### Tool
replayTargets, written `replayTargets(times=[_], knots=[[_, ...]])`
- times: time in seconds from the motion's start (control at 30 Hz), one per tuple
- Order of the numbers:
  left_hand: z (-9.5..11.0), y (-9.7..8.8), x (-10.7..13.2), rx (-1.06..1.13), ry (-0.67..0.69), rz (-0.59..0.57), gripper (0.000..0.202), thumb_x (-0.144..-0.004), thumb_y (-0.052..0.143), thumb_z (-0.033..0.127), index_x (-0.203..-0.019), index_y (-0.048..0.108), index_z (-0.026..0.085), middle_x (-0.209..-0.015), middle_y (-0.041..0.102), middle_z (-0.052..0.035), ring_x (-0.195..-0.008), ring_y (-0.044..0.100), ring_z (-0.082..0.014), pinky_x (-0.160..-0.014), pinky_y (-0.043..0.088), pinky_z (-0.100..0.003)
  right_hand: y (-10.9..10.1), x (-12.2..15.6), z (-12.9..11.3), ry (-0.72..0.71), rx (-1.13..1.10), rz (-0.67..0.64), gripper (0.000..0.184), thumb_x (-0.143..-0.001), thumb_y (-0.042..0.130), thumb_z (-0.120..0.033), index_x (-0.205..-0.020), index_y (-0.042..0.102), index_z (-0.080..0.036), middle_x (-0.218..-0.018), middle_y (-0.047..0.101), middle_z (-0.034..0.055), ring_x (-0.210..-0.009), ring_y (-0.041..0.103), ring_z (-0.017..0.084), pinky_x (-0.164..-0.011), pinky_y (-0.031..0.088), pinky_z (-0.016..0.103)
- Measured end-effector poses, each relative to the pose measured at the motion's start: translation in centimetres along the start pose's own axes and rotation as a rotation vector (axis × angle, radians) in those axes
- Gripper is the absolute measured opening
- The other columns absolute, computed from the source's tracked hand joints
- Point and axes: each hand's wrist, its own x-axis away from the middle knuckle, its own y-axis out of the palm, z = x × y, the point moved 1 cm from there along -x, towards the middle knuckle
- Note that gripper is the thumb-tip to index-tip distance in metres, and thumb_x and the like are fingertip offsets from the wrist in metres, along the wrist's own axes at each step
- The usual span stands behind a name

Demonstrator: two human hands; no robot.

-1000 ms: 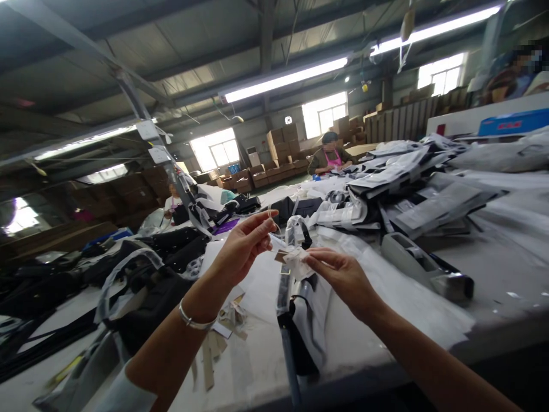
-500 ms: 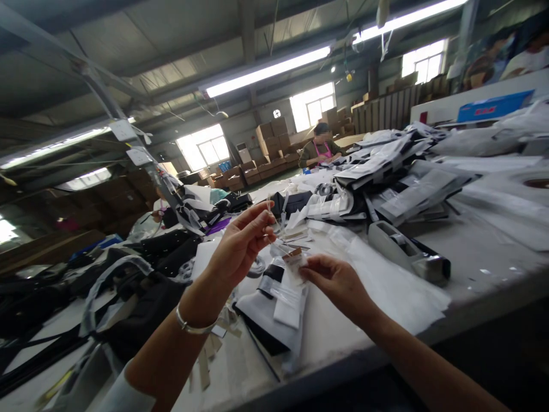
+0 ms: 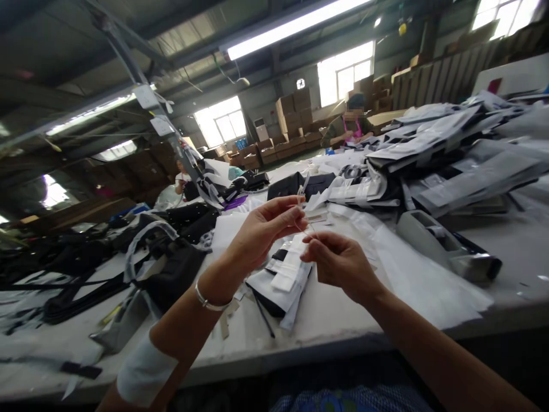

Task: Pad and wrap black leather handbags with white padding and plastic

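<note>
My left hand (image 3: 265, 233) is raised over the table with its fingertips pinched on a thin clear plastic loop (image 3: 305, 224). My right hand (image 3: 338, 264) is closed just beside it, fingertips pinching the same fine strand; the two hands almost touch. Below them a black-and-white bagged item (image 3: 283, 280) lies on the white table (image 3: 334, 320).
A grey tape dispenser (image 3: 446, 252) sits to the right. A heap of bagged items (image 3: 450, 154) fills the far right. Black straps and garments (image 3: 107, 257) lie at the left. A person in a pink apron (image 3: 349, 123) works at the far end.
The bagged item that hung from my hands now lies on the table. Both hands have drawn together on the thin loop, and the small tag is no longer between them.
</note>
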Motion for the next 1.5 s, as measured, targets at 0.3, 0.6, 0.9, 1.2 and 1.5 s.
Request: replayTargets(times=[0.3, 0.6, 0.9, 1.2, 1.5], knots=[[-11.6, -15.4, 7.3, -0.389, -0.253, 0.5, 0.048, -0.078, 0.071, 0.056, -0.099, 0.068, 0.013, -0.096, 0.072, -0.0125, -0.09, 0.07, -0.0226, -0.08, 0.056, -0.034, 1.7, -3.6, 8.1, 0.161, 0.254, -0.052, 0.039, -0.083, 0.067, -0.055, -0.087, 0.074, -0.017, -0.072, 0.072, 0.0047, -0.063, 0.065, 0.016, -0.058, 0.053, 0.027], [-19.6, -21.5, 10.4, -0.864, -0.291, 0.577, 0.035, -0.086, 0.061, 0.036, -0.119, 0.067, 0.024, -0.125, 0.067, -0.008, -0.09, 0.066, -0.0221, -0.086, 0.049, -0.034, 6.2, -7.4, 12.9, -0.153, 1.142, -0.448, 0.026, -0.098, 0.05, -0.034, -0.091, 0.072, -0.023, -0.092, 0.076, 0.0049, -0.083, 0.07, 0.019, -0.072, 0.045, 0.027], [-20.5, -24.4, 8.9, -1.045, -0.476, 0.647, 0.025, -0.091, 0.054, 0.035, -0.097, 0.074, 0.021, -0.112, 0.07, -0.0152, -0.109, 0.061, -0.0316, -0.092, 0.04, -0.039, 5.2, -6.3, 17.6, -0.036, 1.308, -0.643, 0.027, -0.102, 0.038, -0.028, -0.105, 0.064, -0.02, -0.097, 0.075, 0.0083, -0.086, 0.071, 0.021, -0.072, 0.047, 0.027], [-21.1, -24.6, 5.8, -0.525, -0.607, 0.586, 0.038, -0.089, 0.055, 0.045, -0.068, 0.069, 0.017, -0.073, 0.068, -0.0081, -0.072, 0.061, -0.0217, -0.065, 0.041, -0.03, 2.7, -4.1, 18.0, -0.007, 0.966, -0.362, 0.028, -0.1, 0.04, -0.034, -0.107, 0.065, -0.022, -0.113, 0.073, 0.0068, -0.102, 0.069, 0.024, -0.09, 0.051, 0.037], [-16.9, -18.3, 4.6, 0.13, -0.441, 0.408, 0.022, -0.082, 0.07, 0.028, -0.101, 0.07, 0.018, -0.093, 0.07, -0.0055, -0.077, 0.063, -0.0112, -0.074, 0.052, -0.02, -0.6, -4.4, 13.1, 0.18, 0.709, -0.044, 0.031, -0.091, 0.054, -0.048, -0.089, 0.07, -0.021, -0.061, 0.063, -0.0009, -0.059, 0.058, 0.016, -0.061, 0.043, 0.028]])
